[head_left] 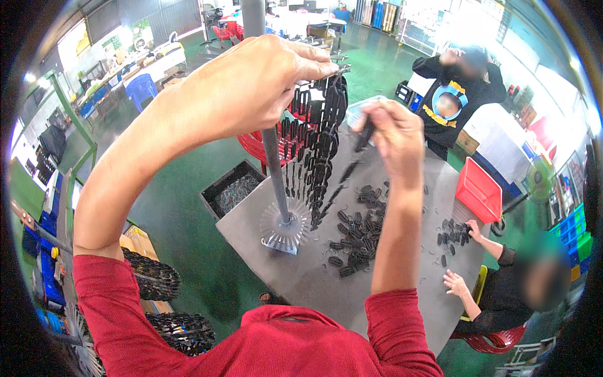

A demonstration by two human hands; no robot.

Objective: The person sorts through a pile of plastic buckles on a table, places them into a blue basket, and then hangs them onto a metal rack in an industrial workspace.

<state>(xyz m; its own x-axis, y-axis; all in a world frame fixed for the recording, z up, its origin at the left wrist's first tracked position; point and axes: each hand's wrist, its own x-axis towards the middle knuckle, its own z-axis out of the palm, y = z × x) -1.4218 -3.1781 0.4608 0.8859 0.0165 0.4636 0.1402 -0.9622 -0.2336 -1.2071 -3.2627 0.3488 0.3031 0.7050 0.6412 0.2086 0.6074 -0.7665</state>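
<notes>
High in front of me, my left hand (273, 75) closes over the top of a hanging rack, its fingers on the metal hooks (339, 68). Long chains of black oval slotted parts (323, 138) hang below it, beside the grey pole (271, 154). Off to the right, my right hand (399, 135) is raised and slightly blurred, pinching the upper end of another black chain (348, 169). That chain slants down to the left towards the hanging ones. Under my hands, a heap of loose black oval parts (361, 242) lies on the grey table (276, 251).
The pole's round slotted base (286, 226) stands on the table. A dark bin (235, 188) sits at the table's left edge and a red tray (478, 191) at its right. A co-worker (534, 276) handles black parts at right; another person (458, 94) stands beyond.
</notes>
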